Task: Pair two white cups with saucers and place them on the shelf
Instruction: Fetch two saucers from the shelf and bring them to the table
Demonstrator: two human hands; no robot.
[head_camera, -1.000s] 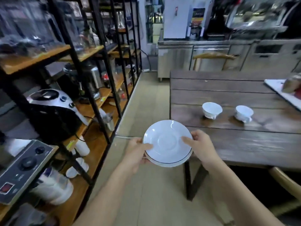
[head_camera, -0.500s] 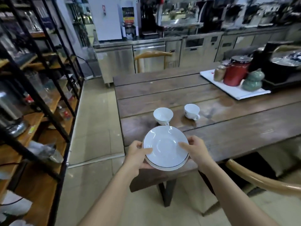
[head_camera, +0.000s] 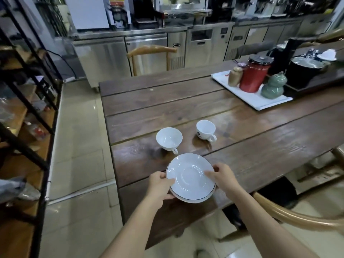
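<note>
I hold white saucers (head_camera: 191, 178) with a dark rim line above the near corner of the wooden table (head_camera: 260, 146); a second rim edge shows beneath the top one. My left hand (head_camera: 160, 185) grips the left edge and my right hand (head_camera: 223, 175) grips the right edge. Two white cups stand on the table just beyond: a wider one (head_camera: 169, 139) on the left and a smaller one (head_camera: 205, 130) with a logo on the right, handles facing me.
The black-framed wooden shelf (head_camera: 28, 146) runs along the left across a tiled aisle. A white tray (head_camera: 251, 97) with a red canister, brown jar and green jar sits far right. A curved chair back (head_camera: 297, 218) is near my right arm.
My view has swung right from the shelf to the table. Both hands have carried the saucers over the table's near corner, close to the cups.
</note>
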